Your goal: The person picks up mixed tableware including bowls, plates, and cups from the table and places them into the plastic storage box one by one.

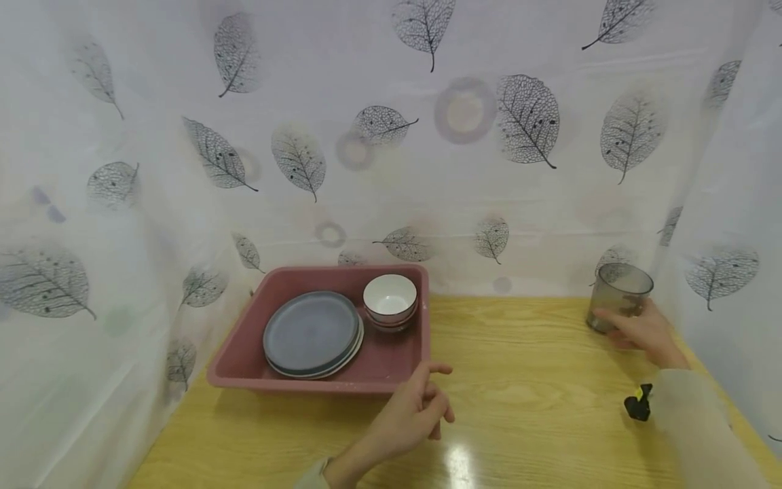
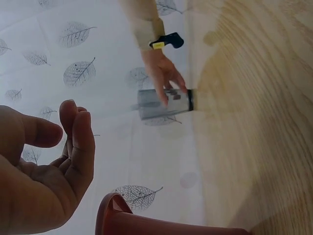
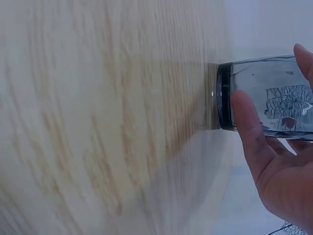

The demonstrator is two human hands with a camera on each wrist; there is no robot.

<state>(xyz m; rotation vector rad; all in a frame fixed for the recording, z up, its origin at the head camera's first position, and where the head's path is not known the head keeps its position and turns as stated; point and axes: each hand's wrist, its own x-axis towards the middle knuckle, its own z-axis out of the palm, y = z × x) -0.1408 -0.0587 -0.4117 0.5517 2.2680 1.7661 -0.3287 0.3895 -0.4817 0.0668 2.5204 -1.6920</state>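
Note:
A smoky grey transparent glass (image 1: 623, 288) stands upright at the far right corner of the table, its thick dark base (image 3: 225, 95) at or very near the wood. My right hand (image 1: 641, 333) grips its side; in the right wrist view the thumb (image 3: 249, 120) lies along the near side and a fingertip shows at the opposite side. My left hand (image 1: 409, 418) hovers by the front right corner of a pink plastic tub (image 1: 318, 387), holding nothing. The fingers of that hand (image 2: 80, 147) are loosely bent, the thumb apart from them.
Inside the tub, a stack of plates (image 1: 311, 333) with a grey one on top sits at left, and stacked white bowls (image 1: 391, 299) sit at back right. A leaf-patterned curtain (image 1: 452, 197) borders the wooden table (image 1: 513, 380). A black strap piece (image 1: 638, 404) shows at the right wrist.

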